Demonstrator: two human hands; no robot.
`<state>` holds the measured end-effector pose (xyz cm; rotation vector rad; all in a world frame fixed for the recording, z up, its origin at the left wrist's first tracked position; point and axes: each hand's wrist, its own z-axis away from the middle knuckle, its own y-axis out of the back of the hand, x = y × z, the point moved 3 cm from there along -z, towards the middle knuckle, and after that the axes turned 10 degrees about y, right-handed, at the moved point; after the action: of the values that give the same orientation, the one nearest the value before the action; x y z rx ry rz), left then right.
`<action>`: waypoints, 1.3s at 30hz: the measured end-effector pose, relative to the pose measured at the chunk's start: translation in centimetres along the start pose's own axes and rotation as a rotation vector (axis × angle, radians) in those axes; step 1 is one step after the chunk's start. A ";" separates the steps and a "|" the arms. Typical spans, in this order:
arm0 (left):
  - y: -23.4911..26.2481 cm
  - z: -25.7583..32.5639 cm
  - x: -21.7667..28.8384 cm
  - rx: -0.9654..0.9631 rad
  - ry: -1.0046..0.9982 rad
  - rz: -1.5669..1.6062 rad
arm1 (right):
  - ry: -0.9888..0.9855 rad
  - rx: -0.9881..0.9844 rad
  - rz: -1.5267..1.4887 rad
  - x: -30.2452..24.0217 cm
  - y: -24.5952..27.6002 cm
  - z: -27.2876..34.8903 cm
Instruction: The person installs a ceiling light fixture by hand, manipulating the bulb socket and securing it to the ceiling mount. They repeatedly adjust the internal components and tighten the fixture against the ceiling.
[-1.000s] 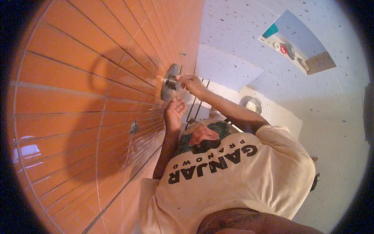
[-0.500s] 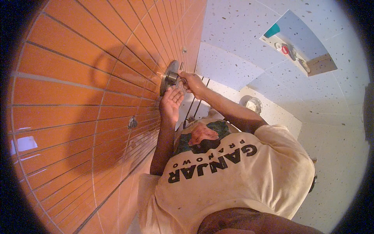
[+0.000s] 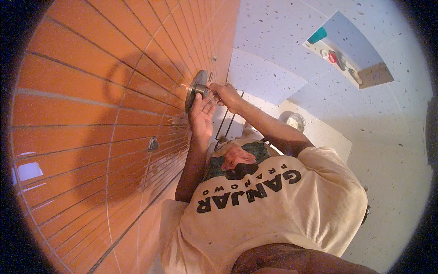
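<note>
A round metal wall plate (image 3: 192,97) with a short cylinder (image 3: 201,89) at its middle sits on the orange tiled wall; it looks like a shower valve trim. My left hand (image 3: 200,119) is palm up just below it, fingers mostly stretched, with the thumb at the cylinder's lower side. At the cylinder's outer end, the fingers of my right hand (image 3: 226,97) are pinched together. Whatever small thing lies between them is too small and blurred to name.
Lower on the orange wall (image 3: 68,118) is a small metal fitting (image 3: 153,144). In the speckled white wall opposite, a recessed niche (image 3: 376,75) holds a teal cup (image 3: 318,35), a red ring-shaped item (image 3: 332,58) and other small pieces. A round container (image 3: 294,121) stands beyond my right forearm.
My left hand has risen slightly toward the cylinder, and its thumb is now against it. The right hand stays pinched at the cylinder's end with a small shift.
</note>
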<state>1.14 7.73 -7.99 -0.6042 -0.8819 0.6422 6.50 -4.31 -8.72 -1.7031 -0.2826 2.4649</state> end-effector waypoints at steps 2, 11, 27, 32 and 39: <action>-0.2 -0.3 -0.1 0.058 -0.008 -0.018 | 0.046 -0.022 0.023 -0.4 -0.2 0.1; 2.2 -1.8 -0.6 -0.019 0.018 0.136 | 0.874 -0.071 0.999 -2.4 -1.3 2.4; 1.4 -1.0 0.0 -0.018 -0.025 0.169 | 0.826 -0.089 1.076 -2.9 -1.9 2.8; 1.5 -1.0 0.0 -0.016 -0.001 0.154 | 0.915 -0.078 1.064 -3.2 -1.9 3.0; 1.7 -0.8 -0.3 -0.086 0.039 0.103 | 0.799 -0.099 0.946 -2.5 -0.8 2.8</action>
<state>1.22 8.50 -9.70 -0.7409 -0.8493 0.6858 4.78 -4.23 -5.35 -3.1821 0.6327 1.8802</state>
